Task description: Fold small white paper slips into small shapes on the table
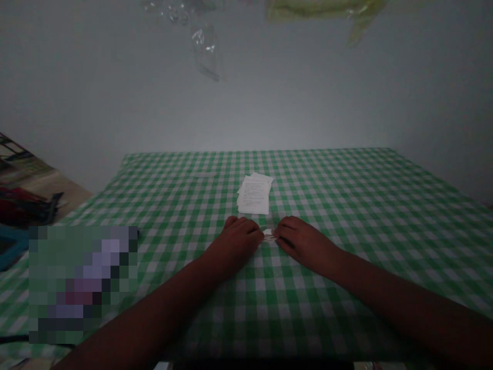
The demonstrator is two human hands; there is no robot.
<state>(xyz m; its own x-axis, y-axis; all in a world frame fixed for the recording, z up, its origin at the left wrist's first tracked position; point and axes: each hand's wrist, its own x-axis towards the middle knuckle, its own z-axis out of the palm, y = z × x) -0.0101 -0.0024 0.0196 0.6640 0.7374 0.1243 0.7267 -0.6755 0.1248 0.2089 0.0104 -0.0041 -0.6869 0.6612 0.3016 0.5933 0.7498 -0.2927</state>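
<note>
Both my hands rest on a green-and-white gingham tablecloth, fingertips meeting at the centre. Between them, a small piece of folded white paper is pinched by my left hand and my right hand. Much of the piece is hidden by my fingers. A little farther away lies a small stack of printed white sheets, just beyond my left fingers and not touching either hand.
A pale wall rises behind the table, with clear plastic and a pale green bag at the top. A pixelated patch covers part of the cloth at left. Red and blue objects lie beyond the table's left edge.
</note>
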